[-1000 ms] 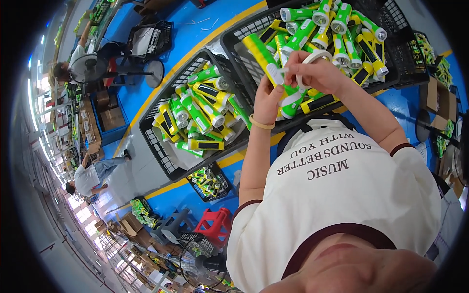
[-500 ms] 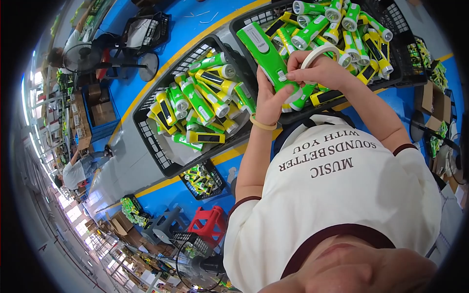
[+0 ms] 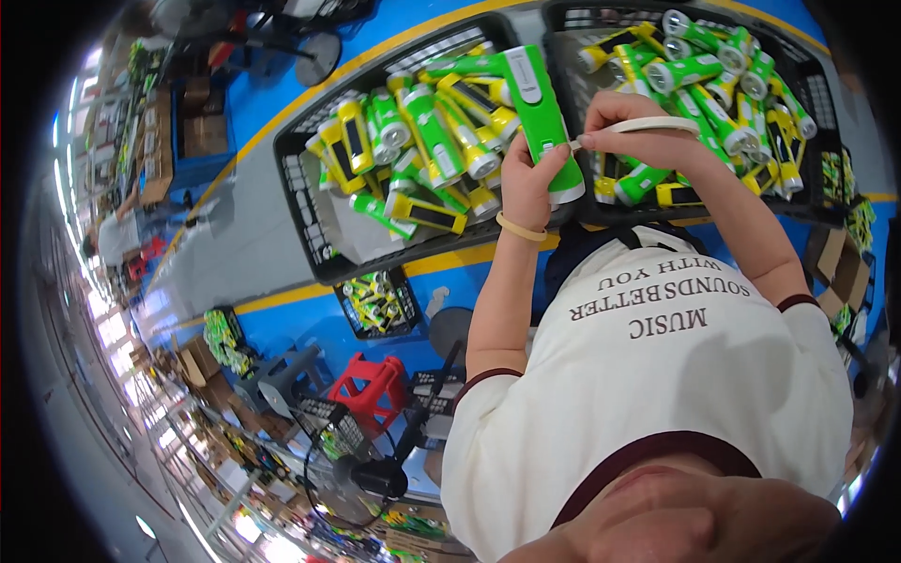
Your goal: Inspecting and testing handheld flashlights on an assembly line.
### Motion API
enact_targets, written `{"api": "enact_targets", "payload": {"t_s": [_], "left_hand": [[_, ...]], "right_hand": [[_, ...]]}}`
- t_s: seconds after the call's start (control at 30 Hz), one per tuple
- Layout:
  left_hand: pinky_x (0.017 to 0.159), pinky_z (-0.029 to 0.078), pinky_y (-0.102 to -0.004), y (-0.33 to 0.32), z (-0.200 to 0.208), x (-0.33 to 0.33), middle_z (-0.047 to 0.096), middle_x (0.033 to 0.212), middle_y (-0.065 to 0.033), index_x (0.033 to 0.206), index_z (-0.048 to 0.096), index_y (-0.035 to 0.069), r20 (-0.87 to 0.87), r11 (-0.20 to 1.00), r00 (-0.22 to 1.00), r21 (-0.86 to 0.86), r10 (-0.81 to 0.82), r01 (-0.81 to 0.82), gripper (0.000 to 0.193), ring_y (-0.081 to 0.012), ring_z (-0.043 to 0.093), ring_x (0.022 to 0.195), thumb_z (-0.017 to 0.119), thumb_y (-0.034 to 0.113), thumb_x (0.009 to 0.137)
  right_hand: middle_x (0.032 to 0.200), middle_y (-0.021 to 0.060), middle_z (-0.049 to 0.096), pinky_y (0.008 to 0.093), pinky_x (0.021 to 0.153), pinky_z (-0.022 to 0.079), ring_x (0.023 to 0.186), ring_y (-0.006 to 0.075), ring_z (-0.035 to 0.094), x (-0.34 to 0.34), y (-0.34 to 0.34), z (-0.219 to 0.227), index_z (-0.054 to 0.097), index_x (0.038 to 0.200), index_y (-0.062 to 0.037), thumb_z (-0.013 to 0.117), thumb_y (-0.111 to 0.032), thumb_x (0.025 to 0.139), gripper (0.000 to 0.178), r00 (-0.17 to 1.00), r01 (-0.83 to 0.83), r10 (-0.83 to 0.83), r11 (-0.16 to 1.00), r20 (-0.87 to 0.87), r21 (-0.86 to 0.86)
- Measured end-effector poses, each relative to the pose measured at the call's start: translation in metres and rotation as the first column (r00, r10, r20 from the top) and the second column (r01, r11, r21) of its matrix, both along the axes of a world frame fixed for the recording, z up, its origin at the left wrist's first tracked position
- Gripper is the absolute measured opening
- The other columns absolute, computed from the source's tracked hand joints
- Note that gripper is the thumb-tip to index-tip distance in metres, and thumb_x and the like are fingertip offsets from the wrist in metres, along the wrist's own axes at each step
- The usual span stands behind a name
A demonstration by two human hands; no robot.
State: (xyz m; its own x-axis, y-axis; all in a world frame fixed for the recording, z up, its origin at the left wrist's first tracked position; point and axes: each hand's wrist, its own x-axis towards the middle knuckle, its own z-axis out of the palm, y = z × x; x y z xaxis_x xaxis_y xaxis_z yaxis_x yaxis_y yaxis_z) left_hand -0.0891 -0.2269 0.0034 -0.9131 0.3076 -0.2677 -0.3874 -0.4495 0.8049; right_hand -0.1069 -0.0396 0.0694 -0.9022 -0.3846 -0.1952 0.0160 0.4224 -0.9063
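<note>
My left hand (image 3: 528, 188) is closed round the lower part of a green flashlight (image 3: 533, 89), tilted with its white-rimmed end toward me. A pale grey panel lies along its upper side and a small switch sits lower down. My right hand (image 3: 648, 145) carries a roll of white tape (image 3: 662, 123), seen nearly edge-on. Its thumb and forefinger pinch what looks like a short pale piece of tape (image 3: 575, 145) beside the switch, close to my left thumb. Beneath my hands stand two black crates full of green and yellow flashlights, the left crate (image 3: 302, 230) and the right crate (image 3: 587, 211).
A smaller black crate of flashlights (image 3: 377, 302) stands on the blue floor at left, near a red stool (image 3: 371, 389). A black fan (image 3: 380, 477) is at lower left. Cardboard boxes (image 3: 843, 267) stand at right. Another person (image 3: 117, 239) is far left.
My right thumb has drawn back from the flashlight's switch, and a pale bit of tape now shows at the fingertips. The tape roll has turned edge-on. My view has shifted, moving the crates rightward.
</note>
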Motion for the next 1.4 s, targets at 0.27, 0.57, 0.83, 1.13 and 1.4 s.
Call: {"api": "enact_targets", "payload": {"t_s": [0.27,0.57,0.83,1.13,1.4], "left_hand": [[0.070,0.052,-0.0366,-0.081,-0.030,-0.002,0.057,0.094,-0.0128,0.105,0.048,0.002,0.442,0.664,0.829,0.510,0.342,-0.546,0.029,-0.0234,0.058,0.082,0.055,0.018,0.082],[0.080,0.045,-0.0390,-0.367,-0.141,-0.045,0.061,0.101,-0.0207,0.102,0.059,-0.002,0.250,-0.243,0.921,-0.914,0.299,0.326,0.054,-0.0307,0.059,0.095,0.064,0.041,0.069],[0.074,0.044,-0.0393,-0.082,-0.031,-0.111,0.058,0.086,-0.0167,0.093,0.056,-0.003,-0.794,0.236,0.606,-0.598,-0.045,-0.766,0.027,-0.0294,0.054,0.081,0.060,0.009,0.069],[0.067,0.048,-0.0361,0.198,-0.115,-0.049,0.062,0.088,-0.0149,0.093,0.056,-0.002,-0.047,0.591,0.895,-0.766,-0.443,0.252,0.037,-0.0290,0.061,0.083,0.068,0.021,0.066],[0.084,0.043,-0.0331,0.152,-0.034,0.009,0.051,0.107,-0.0108,0.118,0.036,0.001,-0.082,0.959,0.956,-0.044,-0.283,0.280,0.045,-0.0204,0.054,0.094,0.048,0.008,0.076]], "right_hand": [[0.070,-0.0036,0.045,0.0220,0.058,0.034,0.065,0.0053,0.041,-0.008,-0.092,-0.042,0.052,0.074,-0.0065,0.062,-0.020,0.080,0.017,0.972,0.234,-0.235,0.940,0.027,-0.250],[0.067,-0.0015,0.051,0.0205,0.057,0.035,0.063,0.0050,0.045,0.002,0.010,-0.076,0.051,0.077,-0.0067,0.059,-0.022,0.084,0.018,0.874,0.474,-0.432,0.858,0.223,-0.198],[0.067,-0.0012,0.050,0.0201,0.057,0.037,0.061,0.0058,0.045,0.076,0.143,-0.064,0.051,0.080,-0.0069,0.059,-0.022,0.084,0.017,0.563,0.820,-0.783,0.489,0.264,-0.297],[0.066,-0.0007,0.051,0.0197,0.054,0.034,0.061,0.0060,0.047,0.100,0.165,-0.050,0.053,0.081,-0.0051,0.058,-0.019,0.085,0.016,0.626,0.764,-0.748,0.534,0.218,-0.363],[0.078,0.0020,0.058,0.0198,0.062,0.041,0.072,0.0080,0.055,0.084,0.147,-0.027,0.055,0.085,-0.0041,0.057,-0.019,0.085,0.015,0.813,0.573,-0.386,0.660,0.436,-0.486]]}}
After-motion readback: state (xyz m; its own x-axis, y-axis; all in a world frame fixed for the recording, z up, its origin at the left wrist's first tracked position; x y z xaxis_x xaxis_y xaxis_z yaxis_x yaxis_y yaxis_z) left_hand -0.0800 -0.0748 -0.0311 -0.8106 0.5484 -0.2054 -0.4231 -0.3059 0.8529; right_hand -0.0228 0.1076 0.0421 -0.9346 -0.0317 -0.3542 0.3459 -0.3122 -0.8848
